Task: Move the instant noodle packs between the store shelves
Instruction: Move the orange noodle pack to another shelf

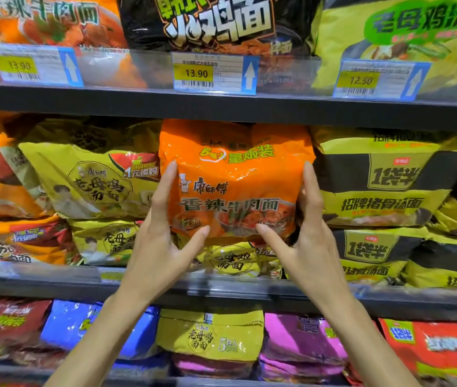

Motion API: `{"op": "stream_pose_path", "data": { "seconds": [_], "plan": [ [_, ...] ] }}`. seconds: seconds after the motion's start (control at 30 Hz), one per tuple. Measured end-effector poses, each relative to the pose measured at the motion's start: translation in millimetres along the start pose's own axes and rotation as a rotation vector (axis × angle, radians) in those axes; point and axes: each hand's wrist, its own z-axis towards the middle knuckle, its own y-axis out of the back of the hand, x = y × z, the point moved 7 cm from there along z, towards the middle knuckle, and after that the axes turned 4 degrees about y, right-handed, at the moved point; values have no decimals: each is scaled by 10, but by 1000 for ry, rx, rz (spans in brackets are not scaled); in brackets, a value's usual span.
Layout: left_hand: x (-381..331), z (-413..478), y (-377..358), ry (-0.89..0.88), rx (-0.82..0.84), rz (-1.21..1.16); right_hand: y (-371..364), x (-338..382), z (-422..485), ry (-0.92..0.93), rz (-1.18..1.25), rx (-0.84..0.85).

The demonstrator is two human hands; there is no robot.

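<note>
Two hands reach up from the near edge. Left hand (163, 241) and right hand (308, 238) grip one orange noodle pack (235, 177) by its sides, fingers (165, 185) laid up each flank and thumbs clamped on its lower front. Made of glossy, crinkled plastic and shaped like a pillow, it sits upright in the middle shelf (54, 286) of three, just above a yellow pack (235, 261), with more yellow packs to its left and yellow-and-black ones to its right. Three paper price tags (213, 72) sit behind a clear strip on the dark upper shelf.
</note>
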Motion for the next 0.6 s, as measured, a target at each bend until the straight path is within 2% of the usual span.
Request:
{"op": "stream_pose_path", "data": {
  "seconds": [0.1,0.4,0.6],
  "plan": [
    [-1,10,-6,49,-7,-41,-42,18,16,28,-63,45],
    [-294,-156,95,45,-79,-168,112,202,-122,-23,124,-24],
    [-361,-284,229,67,-21,-245,184,414,-295,-79,103,-1]
  ]
}}
